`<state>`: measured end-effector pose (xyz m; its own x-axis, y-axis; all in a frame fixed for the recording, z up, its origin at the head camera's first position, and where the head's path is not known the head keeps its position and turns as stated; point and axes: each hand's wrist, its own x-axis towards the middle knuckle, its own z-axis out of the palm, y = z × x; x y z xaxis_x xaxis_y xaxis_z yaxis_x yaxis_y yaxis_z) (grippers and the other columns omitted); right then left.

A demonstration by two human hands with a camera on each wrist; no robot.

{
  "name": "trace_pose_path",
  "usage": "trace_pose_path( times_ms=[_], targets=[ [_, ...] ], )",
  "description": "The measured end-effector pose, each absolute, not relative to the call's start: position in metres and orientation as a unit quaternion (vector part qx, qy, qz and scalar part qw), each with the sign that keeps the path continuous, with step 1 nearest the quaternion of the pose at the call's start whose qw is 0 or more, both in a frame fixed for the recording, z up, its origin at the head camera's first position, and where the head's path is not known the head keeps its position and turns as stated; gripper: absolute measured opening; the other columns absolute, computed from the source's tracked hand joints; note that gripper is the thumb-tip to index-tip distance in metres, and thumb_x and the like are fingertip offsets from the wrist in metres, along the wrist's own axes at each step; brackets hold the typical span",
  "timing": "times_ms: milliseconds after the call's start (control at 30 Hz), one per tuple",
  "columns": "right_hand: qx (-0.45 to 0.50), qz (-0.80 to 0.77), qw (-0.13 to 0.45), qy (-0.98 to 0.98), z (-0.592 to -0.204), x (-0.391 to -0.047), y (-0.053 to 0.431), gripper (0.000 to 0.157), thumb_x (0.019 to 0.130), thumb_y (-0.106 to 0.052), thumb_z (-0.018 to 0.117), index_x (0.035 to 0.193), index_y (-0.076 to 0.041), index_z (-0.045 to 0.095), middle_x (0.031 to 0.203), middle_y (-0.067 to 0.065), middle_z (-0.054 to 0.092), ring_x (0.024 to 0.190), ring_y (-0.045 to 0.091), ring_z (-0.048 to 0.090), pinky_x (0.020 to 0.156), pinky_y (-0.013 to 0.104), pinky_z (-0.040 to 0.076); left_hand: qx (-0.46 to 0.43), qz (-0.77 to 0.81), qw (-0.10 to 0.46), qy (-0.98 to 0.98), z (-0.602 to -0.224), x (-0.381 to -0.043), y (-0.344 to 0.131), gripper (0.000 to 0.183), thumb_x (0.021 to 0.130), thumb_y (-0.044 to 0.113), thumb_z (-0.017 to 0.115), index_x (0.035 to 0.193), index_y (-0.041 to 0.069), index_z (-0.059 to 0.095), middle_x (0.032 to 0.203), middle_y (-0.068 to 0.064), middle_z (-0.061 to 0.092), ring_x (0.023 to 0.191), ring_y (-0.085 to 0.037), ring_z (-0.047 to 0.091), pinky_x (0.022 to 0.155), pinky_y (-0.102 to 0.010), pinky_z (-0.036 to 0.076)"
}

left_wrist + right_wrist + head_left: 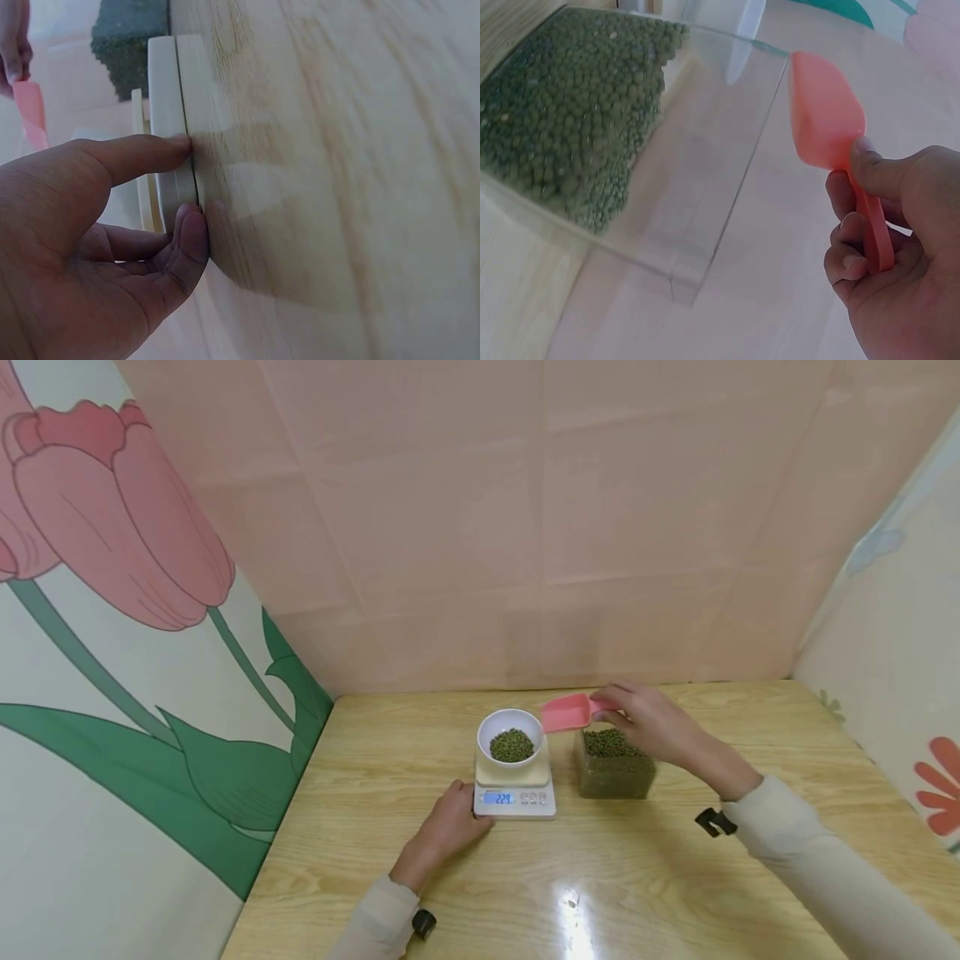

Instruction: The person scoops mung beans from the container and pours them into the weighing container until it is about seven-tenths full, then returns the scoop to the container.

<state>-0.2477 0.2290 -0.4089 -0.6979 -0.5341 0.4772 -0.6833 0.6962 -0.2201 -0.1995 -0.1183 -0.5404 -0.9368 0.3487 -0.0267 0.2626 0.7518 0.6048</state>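
Observation:
A white kitchen scale with a lit display stands on the table. On it sits a white bowl of small green beans. My left hand holds the scale at its near left corner; the left wrist view shows fingers against its edge. My right hand grips the handle of a pink scoop, raised between the bowl and a clear box of green beans. No beans show on the scoop in the head view.
The wooden table meets a pink-covered wall at the back. A wall with painted tulips rises on the left, and another painted wall on the right. The clear box stands just right of the scale.

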Motion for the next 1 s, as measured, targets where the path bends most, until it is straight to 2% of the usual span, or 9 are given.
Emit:
trace_pose_path(
  times_ms=[300, 533, 733, 1000],
  targets=[
    [0.34, 0.173, 0.224, -0.897, -0.402, -0.244, 0.249, 0.026, 0.088, -0.002, 0.084, 0.113, 0.002, 0.075, 0.101, 0.011, 0.074, 0.09, 0.027, 0.073, 0.077, 0.044, 0.063, 0.163, 0.315, 0.071, 0.932, -0.539, -0.198, -0.118, 0.046, 0.092, 0.023, 0.081, 0.135, 0.008, 0.07, 0.112, -0.007, 0.068, 0.102, -0.019, 0.058, 0.091, -0.043, 0.058],
    [0.344, 0.171, 0.222, -0.896, -0.397, -0.24, 0.262, 0.03, 0.087, -0.002, 0.085, 0.114, 0.001, 0.074, 0.107, 0.014, 0.075, 0.096, 0.031, 0.074, 0.08, 0.047, 0.063, 0.166, 0.319, 0.07, 0.93, -0.538, -0.198, -0.119, 0.046, 0.092, 0.022, 0.081, 0.134, 0.007, 0.07, 0.112, -0.007, 0.068, 0.101, -0.019, 0.058, 0.09, -0.043, 0.058],
    [0.352, 0.16, 0.239, -0.891, -0.397, -0.239, 0.27, 0.03, 0.085, 0.0, 0.086, 0.111, 0.002, 0.074, 0.104, 0.014, 0.075, 0.093, 0.03, 0.074, 0.079, 0.047, 0.063, 0.168, 0.317, 0.07, 0.931, -0.537, -0.196, -0.119, 0.043, 0.092, 0.02, 0.081, 0.131, 0.006, 0.071, 0.111, -0.008, 0.068, 0.1, -0.019, 0.058, 0.089, -0.043, 0.058],
    [0.332, 0.154, 0.221, -0.904, -0.394, -0.237, 0.278, 0.026, 0.086, 0.0, 0.085, 0.11, 0.002, 0.073, 0.102, 0.013, 0.075, 0.092, 0.03, 0.074, 0.079, 0.048, 0.063, 0.171, 0.316, 0.067, 0.931, -0.538, -0.198, -0.119, 0.045, 0.09, 0.02, 0.082, 0.131, 0.005, 0.07, 0.109, -0.009, 0.067, 0.099, -0.02, 0.058, 0.088, -0.043, 0.058]
  ],
)
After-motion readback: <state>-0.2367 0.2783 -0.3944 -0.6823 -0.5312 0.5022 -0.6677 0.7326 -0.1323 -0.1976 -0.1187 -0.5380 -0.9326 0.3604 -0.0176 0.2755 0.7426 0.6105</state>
